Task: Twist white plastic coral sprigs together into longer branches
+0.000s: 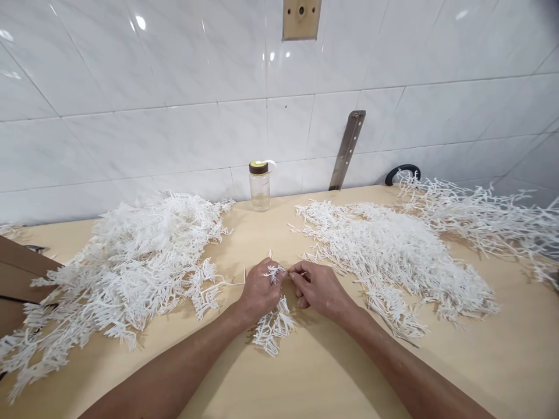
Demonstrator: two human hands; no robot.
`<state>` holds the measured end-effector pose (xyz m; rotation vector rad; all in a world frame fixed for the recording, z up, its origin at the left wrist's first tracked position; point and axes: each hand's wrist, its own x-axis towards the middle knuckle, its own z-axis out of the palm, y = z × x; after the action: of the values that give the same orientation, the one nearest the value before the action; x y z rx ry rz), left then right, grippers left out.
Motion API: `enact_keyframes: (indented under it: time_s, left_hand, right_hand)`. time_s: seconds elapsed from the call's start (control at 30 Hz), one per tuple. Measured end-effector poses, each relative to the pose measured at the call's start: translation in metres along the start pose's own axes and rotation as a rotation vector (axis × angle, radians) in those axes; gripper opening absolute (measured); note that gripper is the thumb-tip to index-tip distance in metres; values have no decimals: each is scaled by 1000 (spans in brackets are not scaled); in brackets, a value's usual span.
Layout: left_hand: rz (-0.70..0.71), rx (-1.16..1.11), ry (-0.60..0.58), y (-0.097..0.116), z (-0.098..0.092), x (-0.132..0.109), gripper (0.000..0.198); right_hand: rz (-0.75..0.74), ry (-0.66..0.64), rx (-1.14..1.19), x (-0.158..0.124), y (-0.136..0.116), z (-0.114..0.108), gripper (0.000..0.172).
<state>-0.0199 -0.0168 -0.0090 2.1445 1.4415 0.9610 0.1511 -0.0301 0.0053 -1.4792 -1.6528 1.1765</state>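
Observation:
My left hand (261, 289) is closed around a white branching plastic sprig (275, 334), whose lacy fronds hang below the fist toward the table. More white tips poke out by the thumb. Close beside it, my right hand (318, 286) pinches with thumb and forefinger at a small white piece where the two hands meet. How that piece joins the sprig is too small to tell. To the left lies a large heap of white feathery sprigs (148, 250). On the right spreads a heap of finer white branched pieces (393, 250).
A clear bottle (261, 189) with a dark and yellow-green lid stands near the tiled wall. Behind it on the right, a metal strip (348, 150) leans there. More white branches (484, 215) lie far right, near a black curved object (402, 173). A brown box (21, 273) sits left.

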Motion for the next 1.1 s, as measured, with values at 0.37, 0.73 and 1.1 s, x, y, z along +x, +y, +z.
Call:
enact_keyframes:
  time_s: [0.37,0.73,1.1]
  left_hand:
    - [198,91,-2,4,-1,-5,20]
    - [187,-138,91,12,-6,-3,17]
    - [63,-286,189,7,-5,2,16]
  right_hand:
    - [-282,173,-533,-2,-1,7,15]
    - [76,260,58,16,16,-12,9]
    - [-188,573,-284,9,6,-44,20]
